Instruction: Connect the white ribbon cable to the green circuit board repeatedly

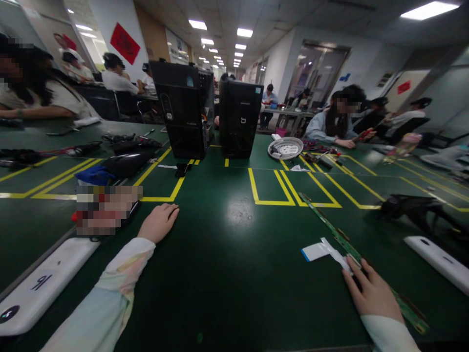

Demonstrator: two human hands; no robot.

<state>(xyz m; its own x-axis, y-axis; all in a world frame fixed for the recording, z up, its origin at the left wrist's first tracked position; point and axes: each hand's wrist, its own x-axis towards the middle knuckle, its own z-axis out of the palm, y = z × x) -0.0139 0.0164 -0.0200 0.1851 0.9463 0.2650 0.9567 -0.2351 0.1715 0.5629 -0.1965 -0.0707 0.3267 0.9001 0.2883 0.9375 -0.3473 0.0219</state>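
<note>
Over on the counter (227, 278), the right hand (375, 291) lies across the green board (339, 236), fingertips at the white ribbon (315, 252); whether that grip is clamped on either, I can't tell from here. The left hand (158, 223) rests palm down, grip slack, two black PC towers (238, 120) standing beyond

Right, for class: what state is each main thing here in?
Long narrow green circuit board: lying flat, partly covered
White flat ribbon cable: bent, blue-tipped end free
Right bare hand: fingers on board and cable
Left bare hand: palm down
Black boxy computer towers: upright
White rectangular ceiling lights: lit
</note>
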